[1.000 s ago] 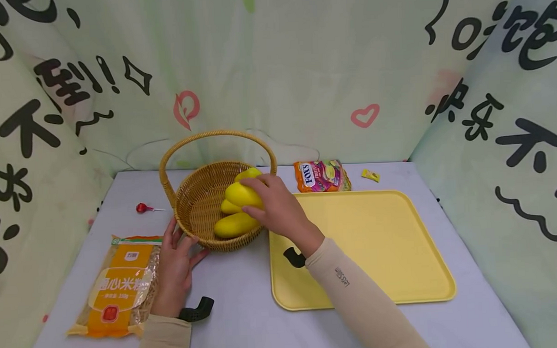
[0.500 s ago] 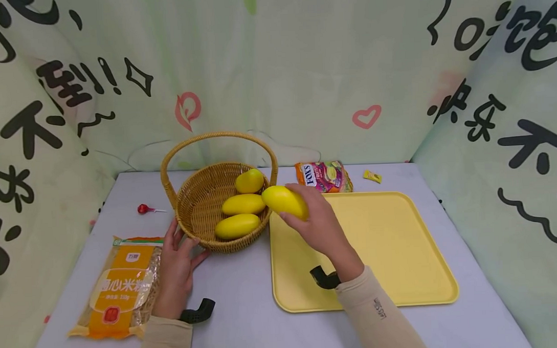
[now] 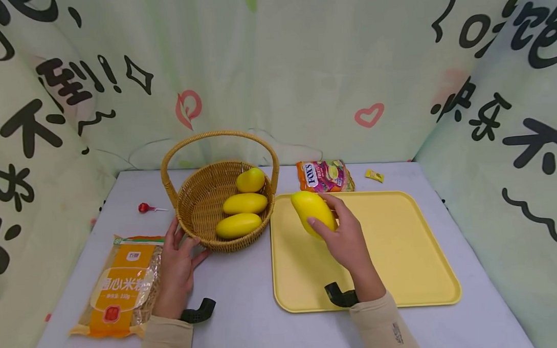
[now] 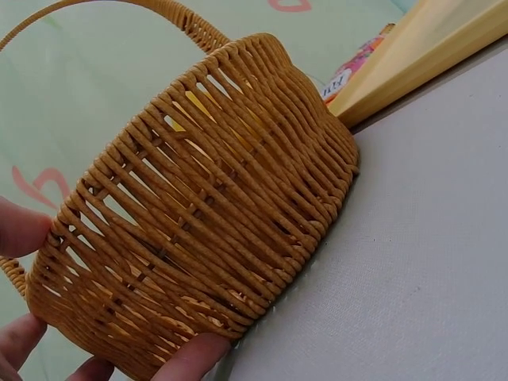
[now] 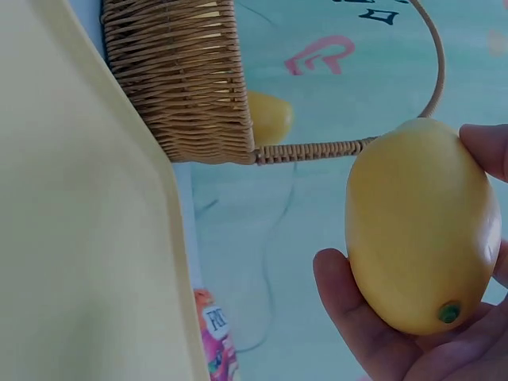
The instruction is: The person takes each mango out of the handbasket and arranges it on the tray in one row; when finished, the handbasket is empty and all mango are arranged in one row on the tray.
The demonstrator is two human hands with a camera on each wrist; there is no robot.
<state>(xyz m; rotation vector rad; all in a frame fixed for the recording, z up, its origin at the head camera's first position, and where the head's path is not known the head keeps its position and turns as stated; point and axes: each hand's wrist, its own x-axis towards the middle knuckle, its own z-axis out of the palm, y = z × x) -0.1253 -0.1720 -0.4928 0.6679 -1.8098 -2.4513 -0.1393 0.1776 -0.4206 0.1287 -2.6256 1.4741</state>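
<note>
My right hand holds a yellow mango above the left part of the yellow tray. Seen from the right wrist, that mango has a small green stem spot, with fingers and thumb around its sides. Three more yellow mangoes lie along the right side of the wicker basket. My left hand rests its spread fingertips against the basket's near left side. In the left wrist view, fingers touch the outer weave of the basket.
A bag of rice snacks lies at the left beside my left forearm. Behind it is a red lollipop. A colourful Fox's candy bag and a small yellow wrapped candy sit behind the tray. The basket's tall handle arches above it.
My right hand has lifted a mango out of the basket and carried it right, over the tray. The left hand and the basket have stayed in place.
</note>
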